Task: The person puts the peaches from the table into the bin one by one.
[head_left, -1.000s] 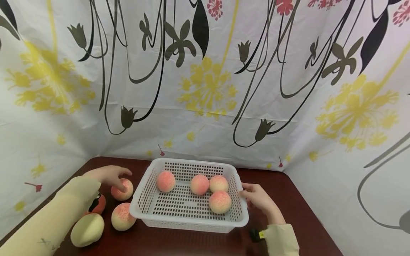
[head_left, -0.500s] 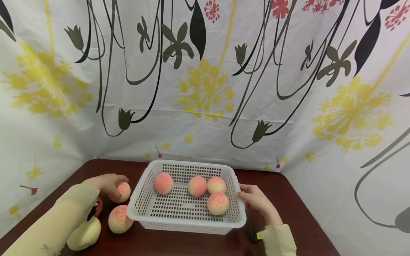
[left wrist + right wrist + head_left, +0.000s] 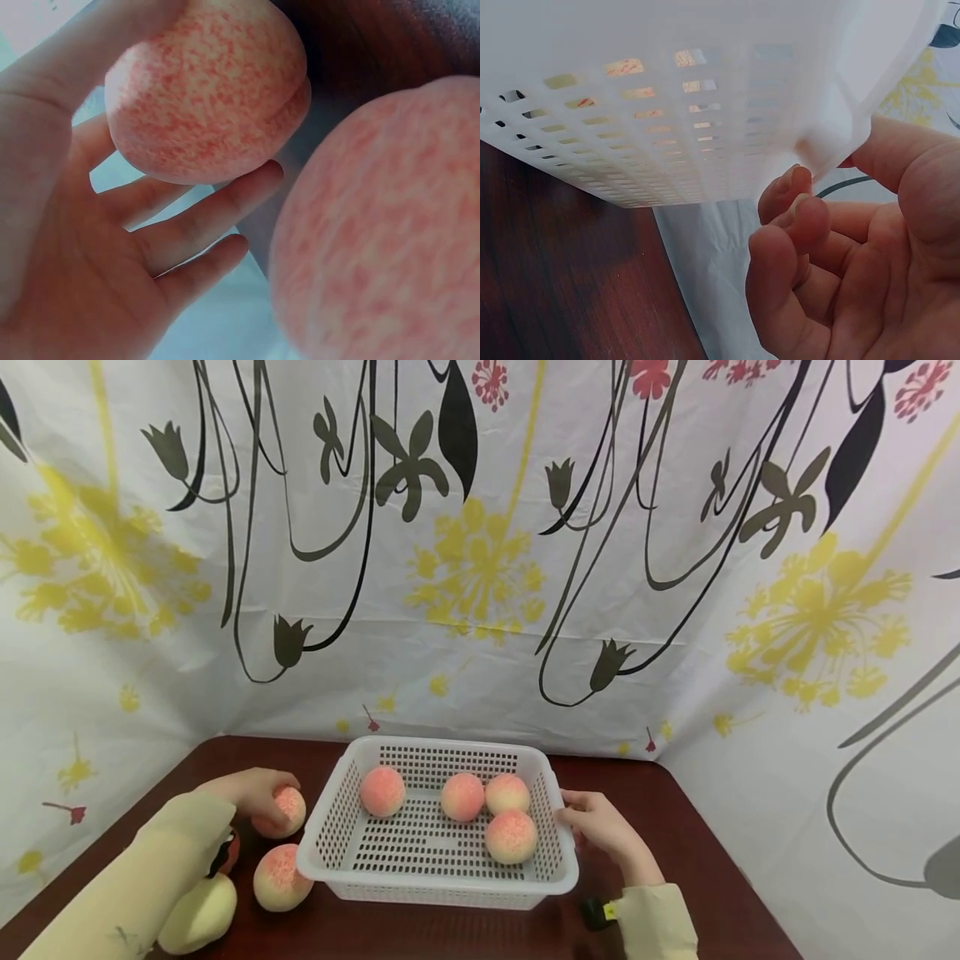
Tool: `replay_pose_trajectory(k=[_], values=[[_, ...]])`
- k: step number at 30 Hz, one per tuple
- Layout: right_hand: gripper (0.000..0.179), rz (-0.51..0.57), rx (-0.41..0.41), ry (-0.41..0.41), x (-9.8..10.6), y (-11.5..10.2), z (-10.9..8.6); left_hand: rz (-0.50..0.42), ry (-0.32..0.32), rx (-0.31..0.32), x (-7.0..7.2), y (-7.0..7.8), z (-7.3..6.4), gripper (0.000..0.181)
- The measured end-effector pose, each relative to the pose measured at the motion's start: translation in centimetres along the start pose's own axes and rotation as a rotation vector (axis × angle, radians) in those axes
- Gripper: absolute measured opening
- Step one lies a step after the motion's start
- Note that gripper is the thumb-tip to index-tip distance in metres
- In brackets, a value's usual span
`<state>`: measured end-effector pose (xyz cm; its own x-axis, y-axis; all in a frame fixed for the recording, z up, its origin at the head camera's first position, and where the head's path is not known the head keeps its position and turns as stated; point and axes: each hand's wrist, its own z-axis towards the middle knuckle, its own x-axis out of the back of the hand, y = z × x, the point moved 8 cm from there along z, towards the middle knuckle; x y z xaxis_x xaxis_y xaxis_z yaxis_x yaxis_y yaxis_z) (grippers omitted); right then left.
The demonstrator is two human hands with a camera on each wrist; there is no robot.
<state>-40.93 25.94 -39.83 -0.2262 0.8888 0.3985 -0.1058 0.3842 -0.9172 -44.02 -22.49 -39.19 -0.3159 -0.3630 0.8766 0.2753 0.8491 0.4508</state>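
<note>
In the head view, the left hand (image 3: 253, 792) comes down from above on a peach (image 3: 291, 810) between the table's left edge and the basket (image 3: 435, 880), toward the far left corner; thumb and fingers lie round the fruit. Nearer the table's front, a second peach (image 3: 281, 878) lies just beside the basket's near left corner. A pale yellow fruit (image 3: 197, 917) and a red fruit (image 3: 231, 852), partly hidden by the sleeve (image 3: 142, 877), lie along the left edge of the table (image 3: 675, 860). The basket stands near the table's far edge with four peaches (image 3: 512, 837) in it, one at the left and three grouped at the right. The right hand (image 3: 603, 828) grips its right rim.

In the left wrist view, the left hand holds its peach between thumb and fingers, the fingers parted; another peach (image 3: 390, 225) fills the right side.

In the right wrist view, the thumb is at the rim and the fingers curl beneath; peach colours show through the holes.
</note>
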Motion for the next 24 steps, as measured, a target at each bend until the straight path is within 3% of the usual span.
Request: replay_pose_trajectory(k=[9,17,24], values=[[0.051,-0.004,-0.020,0.010,0.1,0.4,0.3,0.128,0.078,0.001,2.5,0.3,0.1,0.075],[0.052,-0.015,-0.028,0.012,0.6,0.6,0.5,0.117,0.097,-0.018,4.1,1.8,-0.7,0.079],[0.051,-0.018,-0.030,-0.002,0.3,0.6,0.7,0.143,0.120,-0.011,4.7,1.4,-1.2,0.080]])
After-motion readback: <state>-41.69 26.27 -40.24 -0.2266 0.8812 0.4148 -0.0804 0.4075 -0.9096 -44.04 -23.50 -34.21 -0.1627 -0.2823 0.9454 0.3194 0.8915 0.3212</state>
